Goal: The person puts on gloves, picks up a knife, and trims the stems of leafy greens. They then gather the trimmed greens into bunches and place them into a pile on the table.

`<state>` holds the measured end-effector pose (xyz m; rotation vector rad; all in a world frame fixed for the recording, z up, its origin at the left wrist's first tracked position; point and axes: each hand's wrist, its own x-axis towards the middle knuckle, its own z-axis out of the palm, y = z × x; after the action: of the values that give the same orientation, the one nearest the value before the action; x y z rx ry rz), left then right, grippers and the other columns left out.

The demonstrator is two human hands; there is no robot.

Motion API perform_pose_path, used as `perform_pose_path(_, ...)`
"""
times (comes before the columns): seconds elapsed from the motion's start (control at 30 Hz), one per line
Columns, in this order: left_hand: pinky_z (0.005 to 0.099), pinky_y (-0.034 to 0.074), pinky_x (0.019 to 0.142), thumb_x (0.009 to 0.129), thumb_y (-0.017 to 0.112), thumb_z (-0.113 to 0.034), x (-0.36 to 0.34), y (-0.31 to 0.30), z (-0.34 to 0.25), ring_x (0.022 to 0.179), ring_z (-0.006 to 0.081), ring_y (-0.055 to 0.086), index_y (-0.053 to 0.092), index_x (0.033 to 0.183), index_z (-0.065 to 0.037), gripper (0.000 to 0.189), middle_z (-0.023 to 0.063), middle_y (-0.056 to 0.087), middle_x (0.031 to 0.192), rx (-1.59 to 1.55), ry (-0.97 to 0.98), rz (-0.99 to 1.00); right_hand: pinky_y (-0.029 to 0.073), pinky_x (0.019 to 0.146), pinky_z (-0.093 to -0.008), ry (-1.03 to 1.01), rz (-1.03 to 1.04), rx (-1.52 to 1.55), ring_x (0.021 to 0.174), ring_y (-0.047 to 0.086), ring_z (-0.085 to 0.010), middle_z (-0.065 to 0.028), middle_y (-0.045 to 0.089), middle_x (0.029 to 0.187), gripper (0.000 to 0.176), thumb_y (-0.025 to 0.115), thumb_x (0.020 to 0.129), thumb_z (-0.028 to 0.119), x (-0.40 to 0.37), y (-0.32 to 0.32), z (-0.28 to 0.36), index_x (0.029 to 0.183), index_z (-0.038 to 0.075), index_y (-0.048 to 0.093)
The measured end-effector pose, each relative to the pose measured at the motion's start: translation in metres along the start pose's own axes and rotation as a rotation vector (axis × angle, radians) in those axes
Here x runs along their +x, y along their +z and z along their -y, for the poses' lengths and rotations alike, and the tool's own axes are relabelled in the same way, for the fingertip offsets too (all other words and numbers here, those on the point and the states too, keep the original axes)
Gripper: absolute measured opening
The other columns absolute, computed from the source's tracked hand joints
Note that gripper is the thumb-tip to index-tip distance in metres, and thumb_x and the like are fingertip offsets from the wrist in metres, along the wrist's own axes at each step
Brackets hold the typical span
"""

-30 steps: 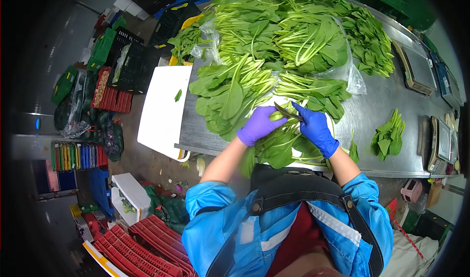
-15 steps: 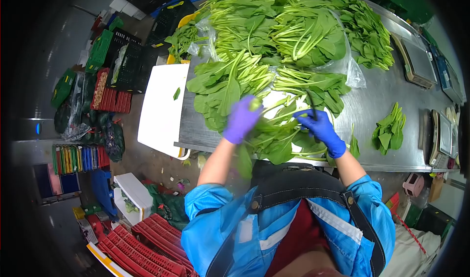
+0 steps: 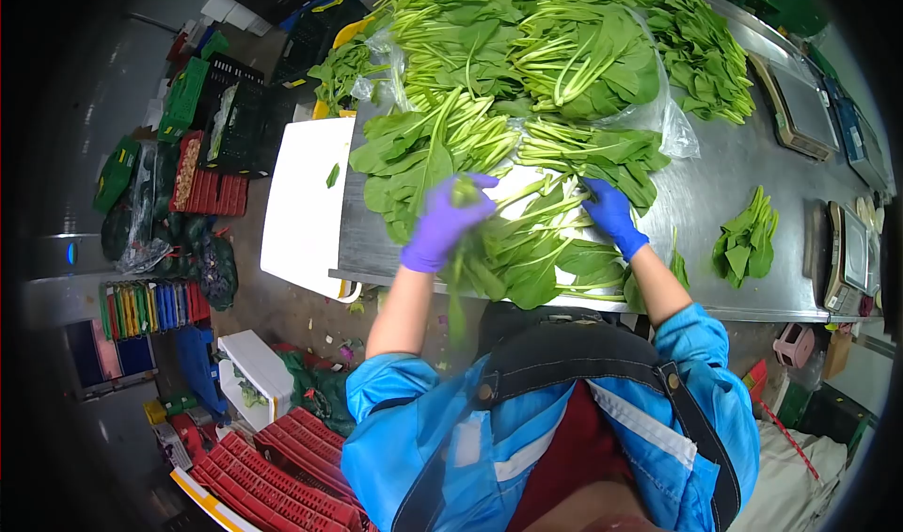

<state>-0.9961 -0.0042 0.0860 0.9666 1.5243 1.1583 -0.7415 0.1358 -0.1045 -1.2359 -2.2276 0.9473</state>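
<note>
Left hand (image 3: pixel 442 223) lifting further from worktop (image 3: pixel 724 203) front edge, wrist bending, grip holding spinach bunch (image 3: pixel 463 191); right hand (image 3: pixel 611 214) stretching forward into leaf pile (image 3: pixel 602 160), grip hidden, cannot tell.

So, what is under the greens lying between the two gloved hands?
A white surface shows through gaps in the greens, on the steel table. Leaves cover most of it, so its edges and anything else beneath cannot be seen.
</note>
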Motion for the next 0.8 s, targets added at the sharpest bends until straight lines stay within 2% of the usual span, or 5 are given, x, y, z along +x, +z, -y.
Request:
perform_pose_path(0.17, 0.0234, 0.046, 0.067, 0.072, 0.069, -0.011, -0.006, -0.042, -0.024, 0.067, 0.0079, 0.055, 0.063, 0.096, -0.003, 0.025, 0.0017, 0.062, 0.08, -0.053, 0.161, -0.257, 0.049, 0.065, -0.0338, -0.086, 0.182, -0.219, 0.074, 0.063, -0.0239, -0.0108, 0.065, 0.094, 0.033, 0.065, 0.075, 0.016, 0.002, -0.003, 0.004, 0.108, 0.012, 0.065)
perform_pose_path(0.3, 0.0261, 0.047, 0.065, 0.073, 0.069, -0.014, -0.008, -0.021, -0.017, 0.068, 0.0112, 0.058, 0.063, 0.092, -0.004, 0.022, 0.0041, 0.063, 0.081, 0.289, 0.187, -0.177, 0.042, 0.046, -0.0217, 0.274, 0.392, 0.547, 0.051, 0.049, -0.0054, -0.0017, 0.058, 0.067, 0.02, 0.067, 0.08, 0.017, -0.008, -0.072, 0.098, 0.099, 0.009, 0.069)
perform_pose_path(0.43, 0.0281, 0.047, 0.077, 0.071, 0.072, -0.015, 0.004, 0.046, 0.014, 0.082, 0.0119, 0.056, 0.06, 0.106, -0.004, 0.039, 0.0046, 0.061, 0.089, 0.298, 0.164, 0.287, 0.042, 0.043, -0.0227, 0.178, 0.496, 0.494, 0.048, 0.05, -0.0068, -0.0032, 0.063, 0.073, 0.025, 0.067, 0.082, 0.023, -0.015, -0.087, 0.147, 0.102, 0.009, 0.068)
perform_pose_path(0.57, 0.0233, 0.046, 0.066, 0.072, 0.072, -0.007, 0.011, 0.071, 0.041, 0.073, 0.0083, 0.054, 0.058, 0.092, 0.0, 0.025, 0.0023, 0.059, 0.082, -0.039, -0.067, 0.184, 0.046, 0.049, -0.027, 0.103, 0.283, 0.455, 0.052, 0.055, -0.0126, -0.0079, 0.065, 0.075, 0.028, 0.064, 0.083, 0.02, -0.022, -0.082, 0.126, 0.109, 0.01, 0.064)
perform_pose_path(0.8, 0.0233, 0.045, 0.064, 0.072, 0.071, -0.009, 0.006, 0.077, 0.044, 0.072, 0.0064, 0.052, 0.058, 0.091, 0.0, 0.026, 0.0035, 0.06, 0.078, 0.227, 0.145, 0.124, 0.051, 0.064, -0.0382, -0.215, 0.046, 0.047, 0.074, 0.063, -0.0325, -0.0153, 0.065, 0.088, 0.05, 0.057, 0.077, 0.003, -0.037, -0.054, 0.105, 0.125, 0.017, 0.053)
